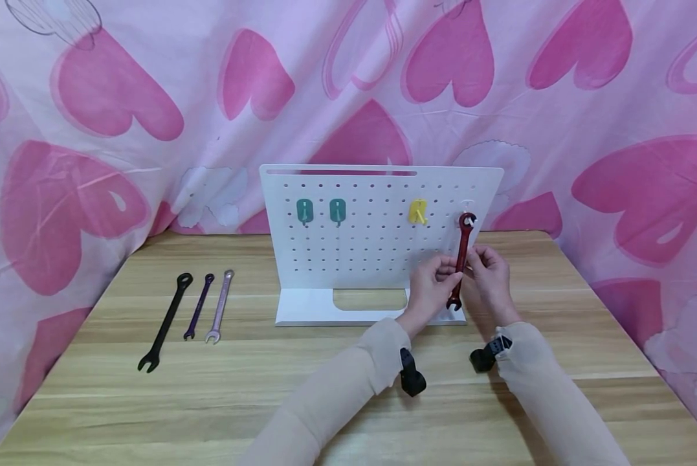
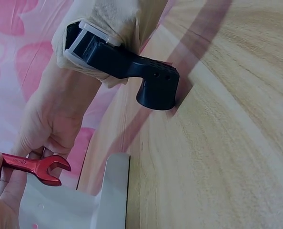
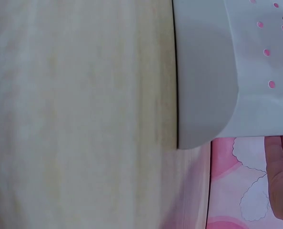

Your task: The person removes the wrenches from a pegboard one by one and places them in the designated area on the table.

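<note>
A red wrench (image 1: 462, 252) stands nearly upright in front of the white pegboard (image 1: 377, 259), near its right edge. My left hand (image 1: 431, 288) pinches its lower shaft, and the open jaw points down. The wrench's upper end overlaps a pale hook (image 1: 466, 206); I cannot tell whether it hangs there. My right hand (image 1: 490, 278) is just right of the shaft by the board's edge. Its fingertips are close to the wrench, but their contact is unclear. In the left wrist view, the red wrench (image 2: 32, 165) passes in front of the right hand (image 2: 55, 114).
Two green hooks (image 1: 305, 211) and a yellow hook (image 1: 418, 211) sit on the pegboard. On the table's left lie a black wrench (image 1: 166, 323), a small purple wrench (image 1: 199, 307) and a pale pink wrench (image 1: 220, 307). A heart-patterned curtain (image 1: 208, 149) hangs behind.
</note>
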A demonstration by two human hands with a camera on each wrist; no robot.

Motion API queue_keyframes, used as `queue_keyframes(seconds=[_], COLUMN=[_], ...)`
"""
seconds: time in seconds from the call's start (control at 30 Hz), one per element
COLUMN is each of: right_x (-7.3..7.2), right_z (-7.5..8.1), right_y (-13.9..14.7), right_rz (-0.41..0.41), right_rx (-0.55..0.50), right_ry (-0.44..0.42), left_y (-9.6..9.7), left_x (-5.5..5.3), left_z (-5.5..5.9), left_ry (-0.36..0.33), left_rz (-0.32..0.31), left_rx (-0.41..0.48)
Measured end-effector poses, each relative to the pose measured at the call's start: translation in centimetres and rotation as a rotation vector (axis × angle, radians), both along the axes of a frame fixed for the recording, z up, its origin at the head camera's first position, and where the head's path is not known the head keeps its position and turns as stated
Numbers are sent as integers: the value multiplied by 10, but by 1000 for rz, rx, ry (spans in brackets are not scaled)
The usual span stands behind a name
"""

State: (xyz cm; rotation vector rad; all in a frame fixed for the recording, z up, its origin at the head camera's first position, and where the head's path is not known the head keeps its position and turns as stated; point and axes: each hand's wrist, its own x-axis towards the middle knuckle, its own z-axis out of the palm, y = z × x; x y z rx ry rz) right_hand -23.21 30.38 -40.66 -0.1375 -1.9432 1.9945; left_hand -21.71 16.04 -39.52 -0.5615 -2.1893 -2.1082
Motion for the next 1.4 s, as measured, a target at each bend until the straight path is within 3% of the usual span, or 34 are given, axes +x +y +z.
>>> queue_keyframes(seconds=[0.37,0.57,0.8,1.4], right_x=[-3,-2,-2,-5], right_z=[-2,-1,1,-4], right_y=[0,0,-2,-2], right_rz=[-9,5,-22,-76], right_rx=[0,-24,-3,-63], right_ry=[28,20,5,-28], left_y=[-2,-3,-5,-10], left_x=[5,9,13,21], left_z=[1,1,4,6], left_ry=[-48,-49,-44,-34], left_rz=[-8,-14,-24,-58], left_rx=[-16,-16,-21,21])
